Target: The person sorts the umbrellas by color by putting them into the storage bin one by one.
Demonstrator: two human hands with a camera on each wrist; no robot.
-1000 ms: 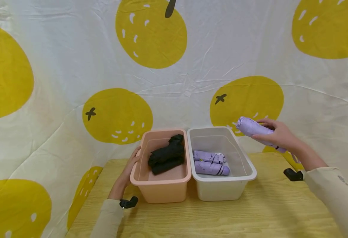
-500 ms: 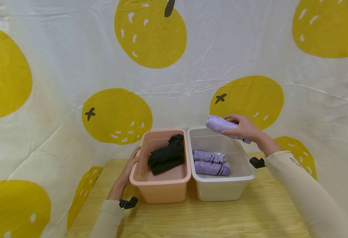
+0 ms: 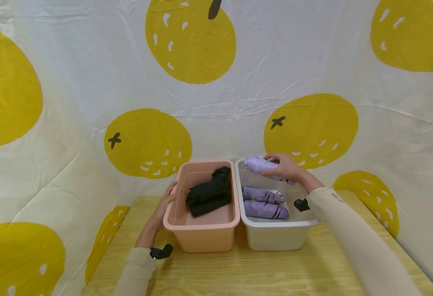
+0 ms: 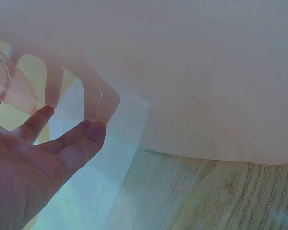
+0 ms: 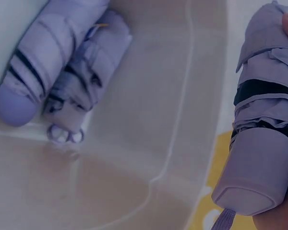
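Observation:
My right hand (image 3: 285, 168) grips a folded lavender umbrella (image 3: 259, 165) over the back of the white bin (image 3: 280, 234). Its purple handle end with a strap shows close up in the right wrist view. Two more folded lavender umbrellas, one nearer the front (image 3: 263, 209) and one behind it (image 3: 261, 194), lie side by side on that bin's floor. My left hand (image 3: 163, 205) rests against the left side of the pink bin (image 3: 207, 238); in the left wrist view its fingertips (image 4: 97, 130) touch the bin wall. Dark folded umbrellas (image 3: 209, 191) lie inside the pink bin.
The two bins stand side by side on a wooden table (image 3: 216, 275). Behind them hangs a pale cloth (image 3: 238, 61) printed with yellow fruit. A black wrist camera (image 3: 301, 204) on the right arm overlaps the white bin's right side.
My right hand has carried the lavender umbrella leftward from beyond the white bin's right side, then lowered it over the bin's back part. The left hand has stayed at the pink bin.

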